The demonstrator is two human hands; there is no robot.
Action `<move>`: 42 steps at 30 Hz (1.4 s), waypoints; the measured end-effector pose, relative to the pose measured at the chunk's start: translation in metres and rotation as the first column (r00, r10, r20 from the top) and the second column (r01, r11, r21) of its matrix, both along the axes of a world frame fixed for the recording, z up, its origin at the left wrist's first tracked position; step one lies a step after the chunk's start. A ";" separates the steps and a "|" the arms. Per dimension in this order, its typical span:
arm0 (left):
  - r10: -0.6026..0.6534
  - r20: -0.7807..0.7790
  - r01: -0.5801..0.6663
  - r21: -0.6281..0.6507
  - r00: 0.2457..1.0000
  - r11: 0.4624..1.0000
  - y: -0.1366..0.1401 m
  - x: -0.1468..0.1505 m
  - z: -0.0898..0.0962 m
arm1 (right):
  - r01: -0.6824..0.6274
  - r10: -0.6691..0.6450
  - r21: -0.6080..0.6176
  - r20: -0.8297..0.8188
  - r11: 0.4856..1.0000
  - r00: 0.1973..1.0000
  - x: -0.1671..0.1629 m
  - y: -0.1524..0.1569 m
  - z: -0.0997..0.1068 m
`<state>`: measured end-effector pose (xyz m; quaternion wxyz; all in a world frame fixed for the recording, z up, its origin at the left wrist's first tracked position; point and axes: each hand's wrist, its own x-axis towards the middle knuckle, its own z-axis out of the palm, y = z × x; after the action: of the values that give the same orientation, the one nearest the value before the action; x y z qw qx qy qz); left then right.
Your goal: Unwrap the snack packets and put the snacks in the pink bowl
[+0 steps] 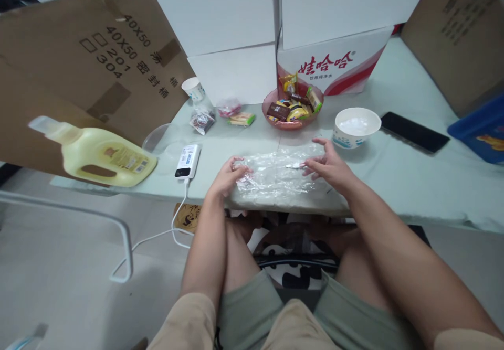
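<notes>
A crinkled clear plastic bag (271, 174) lies spread near the table's front edge, between my two hands. My left hand (230, 176) grips the bag's left end, thumb on top and fingers curled. Over its right part, my right hand (328, 165) pinches a thin silvery pointed thing (294, 166) between thumb and fingers; its exact kind is too small to make out. The index finger of that hand is raised toward the paper bowl (356, 127), which stands just beyond. Behind the bag sits a pink bowl (293, 124) full of wrapped snacks.
Left stand a power bank (188, 161) with a white cable, a clear lid (159, 139) and a tilted yellow detergent bottle (110, 153). Snack packets (241, 119) and paper cups (193, 88) lie farther back. A phone (413, 131) and blue container (480, 129) are right. Cartons (232, 74) line the back.
</notes>
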<state>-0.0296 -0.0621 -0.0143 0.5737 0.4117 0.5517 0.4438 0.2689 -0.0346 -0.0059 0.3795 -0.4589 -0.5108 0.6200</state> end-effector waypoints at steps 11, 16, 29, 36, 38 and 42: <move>0.222 -0.043 -0.221 0.016 0.974 0.975 0.008 0.020 -0.004 | 0.113 -0.137 0.098 0.288 0.989 0.948 -0.004 0.005 -0.012; 0.287 -0.136 -0.286 0.028 0.948 0.958 0.013 0.022 -0.007 | 0.027 -0.068 0.087 0.518 0.996 0.853 0.005 0.001 -0.002; -0.261 0.096 0.263 -0.001 0.960 0.965 -0.002 0.031 0.008 | -0.226 0.086 0.482 0.294 0.847 0.952 -0.016 -0.013 -0.001; -0.214 0.169 0.225 -0.047 0.962 0.973 -0.001 0.017 0.009 | -0.545 0.459 0.181 0.364 0.819 0.810 -0.030 -0.024 0.001; -0.138 0.207 0.153 -0.058 0.969 0.987 0.003 0.011 0.009 | -0.524 0.472 0.148 0.283 0.839 0.835 -0.029 -0.025 0.002; 0.048 0.290 -0.044 -0.020 0.956 0.999 0.006 0.017 0.006 | -0.330 0.326 0.129 0.057 0.935 0.944 -0.031 -0.023 0.004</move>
<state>-0.0131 -0.0558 -0.0080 0.6405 0.3256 0.4740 0.5090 0.2382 -0.0577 -0.0021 0.2925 -0.3509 -0.6282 0.6299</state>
